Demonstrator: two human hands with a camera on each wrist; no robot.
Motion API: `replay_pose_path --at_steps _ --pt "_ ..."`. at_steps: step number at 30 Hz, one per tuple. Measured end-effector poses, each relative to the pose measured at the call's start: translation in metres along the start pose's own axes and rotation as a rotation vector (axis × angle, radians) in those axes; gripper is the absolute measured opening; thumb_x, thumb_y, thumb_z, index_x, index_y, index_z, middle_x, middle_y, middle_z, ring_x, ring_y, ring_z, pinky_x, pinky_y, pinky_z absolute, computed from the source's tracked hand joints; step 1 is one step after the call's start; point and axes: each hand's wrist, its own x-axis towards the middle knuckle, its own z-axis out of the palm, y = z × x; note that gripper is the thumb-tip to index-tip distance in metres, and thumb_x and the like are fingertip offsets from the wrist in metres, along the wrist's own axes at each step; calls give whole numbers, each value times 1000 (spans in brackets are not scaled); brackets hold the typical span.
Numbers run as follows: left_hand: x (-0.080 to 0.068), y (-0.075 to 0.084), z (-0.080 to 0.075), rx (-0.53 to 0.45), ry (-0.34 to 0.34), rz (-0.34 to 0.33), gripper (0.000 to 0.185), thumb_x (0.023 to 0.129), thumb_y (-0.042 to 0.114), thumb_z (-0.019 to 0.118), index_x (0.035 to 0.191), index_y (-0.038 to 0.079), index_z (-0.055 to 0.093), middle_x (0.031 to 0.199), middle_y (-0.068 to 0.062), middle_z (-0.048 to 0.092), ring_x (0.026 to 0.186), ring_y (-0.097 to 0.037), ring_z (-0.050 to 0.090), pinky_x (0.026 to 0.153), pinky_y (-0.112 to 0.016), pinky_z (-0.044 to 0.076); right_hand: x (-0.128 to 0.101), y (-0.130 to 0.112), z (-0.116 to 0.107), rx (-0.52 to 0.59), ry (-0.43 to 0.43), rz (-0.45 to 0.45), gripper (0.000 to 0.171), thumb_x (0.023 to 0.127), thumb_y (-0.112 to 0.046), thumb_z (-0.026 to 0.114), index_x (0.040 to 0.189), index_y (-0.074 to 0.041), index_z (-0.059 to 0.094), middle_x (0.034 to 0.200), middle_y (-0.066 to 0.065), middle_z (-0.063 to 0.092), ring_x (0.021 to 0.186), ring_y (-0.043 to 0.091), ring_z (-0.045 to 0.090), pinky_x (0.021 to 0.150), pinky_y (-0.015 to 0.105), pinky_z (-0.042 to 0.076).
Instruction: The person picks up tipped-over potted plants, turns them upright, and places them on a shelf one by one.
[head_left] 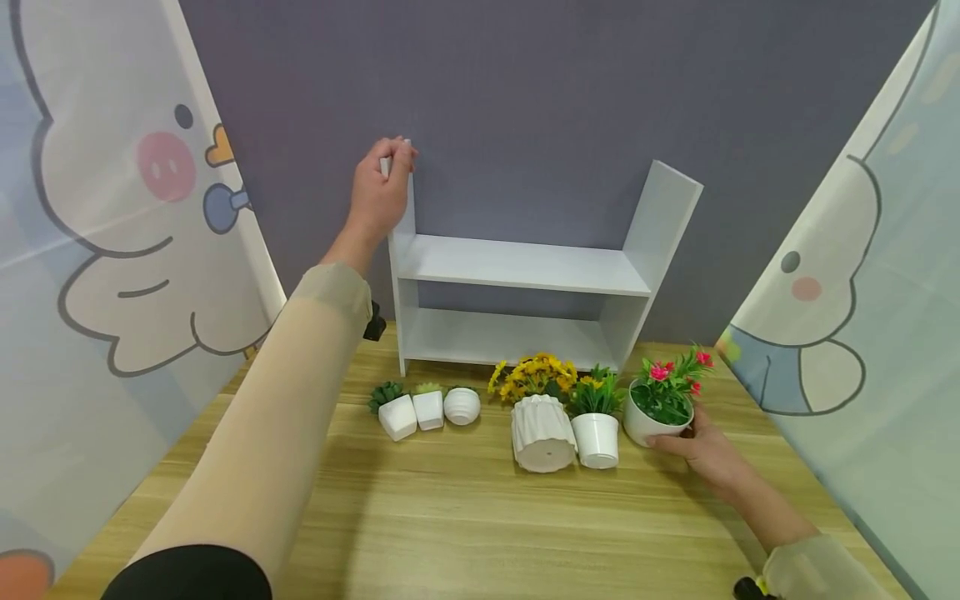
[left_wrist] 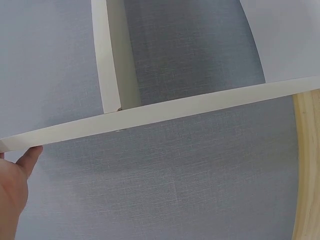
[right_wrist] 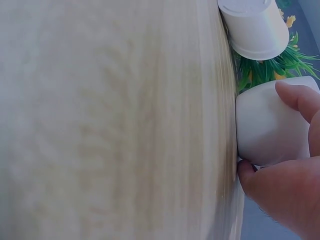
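The right hand [head_left: 708, 454] is curling thumb and fingers [right_wrist: 296, 97] around the pink-flower pot [head_left: 660, 410], standing at the right end of the pot row on the wooden table [head_left: 465, 533]. The left hand [head_left: 381, 190] is gripping the top of the white shelf [head_left: 525, 267]'s left upright, steadying it. Judging by this, the pick-up is under way; lifting calls for a firm hold, keeping clear of the neighbouring yellow-flower pot [head_left: 596, 433].

The wooden table [head_left: 450, 517] carries a white two-tier shelf unit [head_left: 525, 267] at its far edge. In front of the unit stands a row of potted plants: three small succulent pots [head_left: 427, 408] left, yellow-flower pots [head_left: 562, 425] centre, a pink-flower pot [head_left: 663, 408] toward the right edge.
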Motion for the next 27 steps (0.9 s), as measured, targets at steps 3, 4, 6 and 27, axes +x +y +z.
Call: replay_pose_path --at_steps 3,4,6,27 --pt "1 1 0 0 1 5 32 116 34 51 92 15 60 134 -12 69 157 -8 48 129 -23 34 1 1 0 -4 0 3 101 102 -18 79 170 1 6 173 28 29 137 9 45 95 6 42" --pt "1 1 0 -4 2 8 32 116 33 51 91 15 60 133 -12 69 156 -8 49 129 -22 34 1 1 0 -4 0 3 101 102 -18 78 171 1 6 173 28 29 141 15 45 95 6 42" --pt "2 2 1 -21 8 12 31 116 31 52 90 16 60 131 -12 69 156 -10 50 128 -23 36 1 1 0 0 2 7 102 102 -18 78 171 0 5 173 28 29 150 28 40 94 6 41" --pt "1 4 3 -6 -5 4 31 117 34 51 89 22 56 137 -12 69 156 -6 48 129 -24 35 -6 -19 -6 -12 95 -123 97 105 -19 77 172 -4 8 164 19 39 118 -13 50 93 9 50"
